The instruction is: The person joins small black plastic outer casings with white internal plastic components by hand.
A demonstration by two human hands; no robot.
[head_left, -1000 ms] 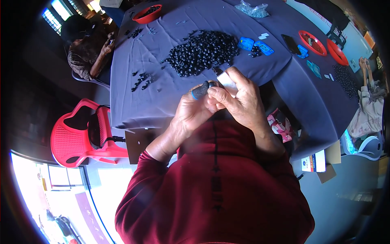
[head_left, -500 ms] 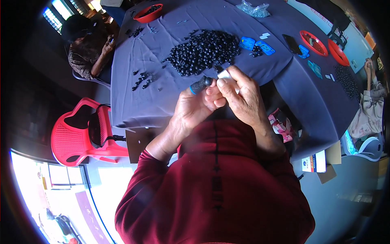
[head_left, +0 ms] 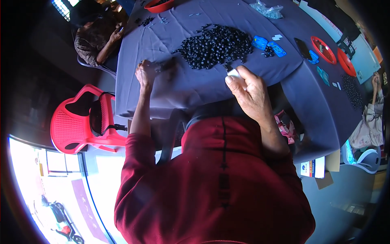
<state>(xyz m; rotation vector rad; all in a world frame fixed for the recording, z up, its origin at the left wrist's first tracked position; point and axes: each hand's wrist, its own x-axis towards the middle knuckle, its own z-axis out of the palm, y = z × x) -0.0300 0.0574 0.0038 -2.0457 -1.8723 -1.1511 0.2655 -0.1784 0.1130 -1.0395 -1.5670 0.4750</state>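
Observation:
My right hand (head_left: 251, 94) is closed, thumb and fingers pinching a small white object (head_left: 234, 73) with a dark tip; I cannot make out its exact kind. It is held just in front of a large heap of round black bead-like pieces (head_left: 215, 46). Farther left, my left hand (head_left: 145, 75) is over the table where a small scatter of black pieces lay. Its fingers are curled, partly hidden and blurred, so whether they hold anything does not show.
Blue plastic cards (head_left: 260, 42) lie right of the heap, near a phone (head_left: 302, 48). Red bowls (head_left: 323, 50) stand on the cloth-covered table (head_left: 191, 87). A clear bag (head_left: 266, 9) lies at the back. One person (head_left: 95, 38) sits far left, another at right; a pink chair (head_left: 77, 122) stands left.
My left hand has left my right hand and reached left to the small scatter of black pieces. The right hand still pinches the white object. The view has shifted slightly.

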